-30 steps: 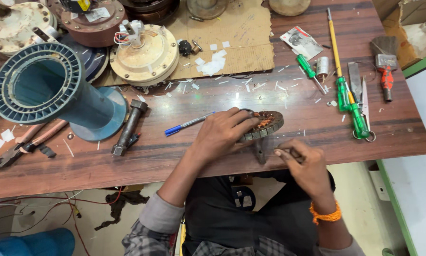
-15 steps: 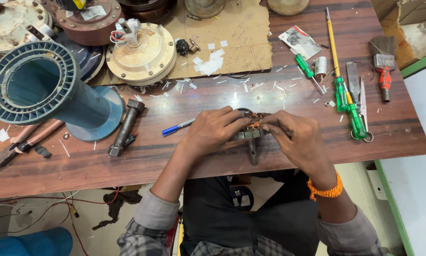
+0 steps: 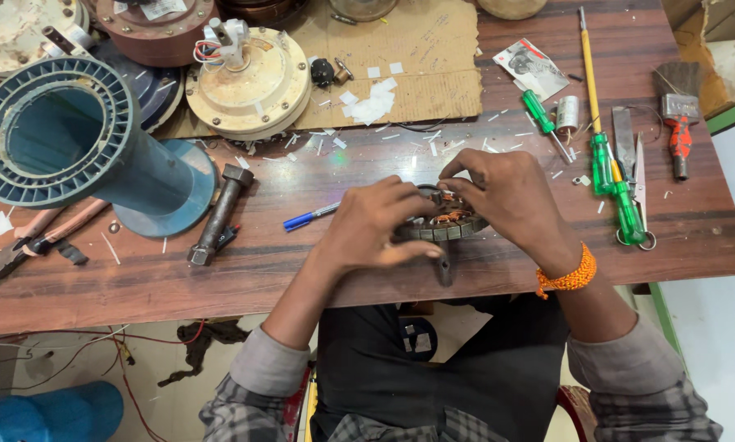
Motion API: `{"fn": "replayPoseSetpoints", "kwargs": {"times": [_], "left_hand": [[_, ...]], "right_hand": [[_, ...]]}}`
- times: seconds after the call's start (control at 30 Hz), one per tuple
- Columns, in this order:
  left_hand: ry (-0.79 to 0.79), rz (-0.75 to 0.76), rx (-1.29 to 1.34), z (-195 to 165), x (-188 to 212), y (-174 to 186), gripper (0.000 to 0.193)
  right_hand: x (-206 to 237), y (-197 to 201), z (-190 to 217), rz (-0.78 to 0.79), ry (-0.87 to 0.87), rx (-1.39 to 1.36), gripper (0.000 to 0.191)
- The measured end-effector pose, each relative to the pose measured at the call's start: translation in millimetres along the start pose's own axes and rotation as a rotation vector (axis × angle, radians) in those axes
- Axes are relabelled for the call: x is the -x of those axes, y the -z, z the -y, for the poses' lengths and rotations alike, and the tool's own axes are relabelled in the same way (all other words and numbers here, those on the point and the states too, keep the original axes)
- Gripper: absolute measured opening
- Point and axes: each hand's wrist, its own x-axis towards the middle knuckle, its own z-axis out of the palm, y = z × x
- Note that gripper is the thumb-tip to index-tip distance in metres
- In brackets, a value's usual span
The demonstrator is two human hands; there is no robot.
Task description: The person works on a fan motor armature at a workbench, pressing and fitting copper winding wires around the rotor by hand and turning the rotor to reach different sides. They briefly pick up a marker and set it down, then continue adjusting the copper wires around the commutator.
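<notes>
Bench (image 3: 220, 278) front edge | both hands (image 3: 376, 225) grip stator (image 3: 445, 225)

The brown wooden counter (image 3: 220, 278) carries a blue ribbed spool (image 3: 65, 147) at the left, with pliers (image 3: 24, 245) and a dark shaft (image 3: 218, 214) near it. A blue pen (image 3: 310, 217) lies near the middle. Cardboard (image 3: 433, 57) covers the far part, with a cream round motor housing (image 3: 249, 82) on it. At the right lie green screwdrivers (image 3: 617, 184), a brush (image 3: 678, 115) and white paper scraps (image 3: 367, 106).
</notes>
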Motion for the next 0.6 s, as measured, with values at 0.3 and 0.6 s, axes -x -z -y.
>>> {"fn": "replayPoseSetpoints", "kwargs": {"times": [0.3,0.6], "left_hand": [[0.328,-0.161,0.437,16.3,-29.8,-33.4,0.048],[0.038,0.143,0.425,40.4,-21.2,-7.6,0.024]], "right_hand": [[-1.0,0.5,7.0,-0.139,0.054,0.083,0.022],[35.3,7.9,30.8,0.036,-0.075,-0.067,0.022]]}}
